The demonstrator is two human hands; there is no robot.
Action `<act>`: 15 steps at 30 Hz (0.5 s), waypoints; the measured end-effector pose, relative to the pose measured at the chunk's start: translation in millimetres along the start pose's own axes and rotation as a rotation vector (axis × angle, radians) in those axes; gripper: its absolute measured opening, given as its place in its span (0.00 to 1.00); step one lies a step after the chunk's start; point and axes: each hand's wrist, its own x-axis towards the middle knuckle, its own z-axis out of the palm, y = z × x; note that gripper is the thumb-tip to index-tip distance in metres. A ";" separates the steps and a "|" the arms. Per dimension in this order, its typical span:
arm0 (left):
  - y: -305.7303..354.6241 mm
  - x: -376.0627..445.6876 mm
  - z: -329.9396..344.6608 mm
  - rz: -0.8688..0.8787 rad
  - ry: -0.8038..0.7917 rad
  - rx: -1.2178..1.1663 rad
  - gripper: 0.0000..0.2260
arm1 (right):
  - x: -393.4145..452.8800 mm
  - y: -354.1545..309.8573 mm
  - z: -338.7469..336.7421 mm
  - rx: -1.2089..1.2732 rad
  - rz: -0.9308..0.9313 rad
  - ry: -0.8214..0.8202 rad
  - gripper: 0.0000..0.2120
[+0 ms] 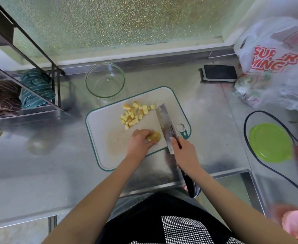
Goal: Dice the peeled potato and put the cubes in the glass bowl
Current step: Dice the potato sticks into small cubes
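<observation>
The person is cutting up the last piece of potato (154, 136) on the cutting board (109, 147). The left hand (139, 140) is curled over the potato, pressing it down, fingers bent around its near side. The right hand (184, 151) is wrapped tight around the big knife (167, 127), up where the blade meets the handle. The blade is standing just to the right of the potato, close beside the left hand's fingertips.

To do this well, I think the fingertips should be tucking back, away from the blade. The knife should be coming straight down, making even slices, so the cubes match.

A pile of potato cubes (134, 113) is lying past the left hand, farther up the board. I am counting about 25, but some are hiding under others. Beyond them, 1 glass bowl (92, 85) is sitting off the board, looking empty except maybe 1 tiny crumb. I am seeing 1 knife, 1 board and 1 uncut piece.
</observation>
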 end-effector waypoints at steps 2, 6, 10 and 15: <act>2.4 0.8 2.5 0.025 -0.032 0.026 0.16 | 0.8 0.2 -0.4 -0.001 0.004 0.006 0.14; 14.2 10.7 14.4 0.086 -0.105 0.105 0.12 | 3.5 2.4 -0.8 0.000 0.013 0.023 0.15; 14.1 17.9 18.5 0.087 -0.110 0.135 0.14 | 6.0 3.9 -2.9 0.012 0.032 0.035 0.15; 9.6 13.5 16.1 0.141 -0.069 0.062 0.14 | 6.4 1.3 -3.2 -0.008 0.021 0.033 0.15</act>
